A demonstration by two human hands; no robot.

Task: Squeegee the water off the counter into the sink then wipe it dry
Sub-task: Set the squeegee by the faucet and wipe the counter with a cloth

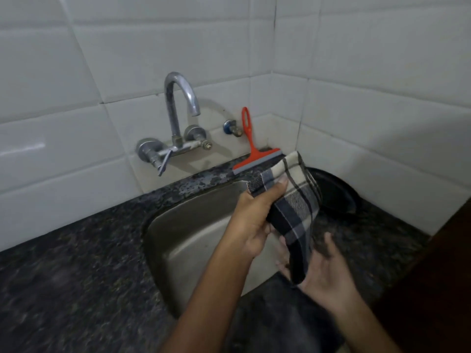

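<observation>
My left hand (257,215) grips a folded checked cloth (295,200), black, grey and cream, above the right side of the steel sink (188,225). The cloth's lower end hangs down onto my right hand (323,271), which lies palm up with fingers spread beneath it. An orange squeegee (251,149) leans upright against the tiled wall at the back corner, its grey blade resting on the dark speckled granite counter (76,276). Neither hand touches the squeegee.
A chrome wall tap (178,115) arches over the sink's back edge, with a small blue valve (230,127) to its right. A black round pan (334,192) sits on the counter behind the cloth. A dark wooden edge (438,276) borders the right side.
</observation>
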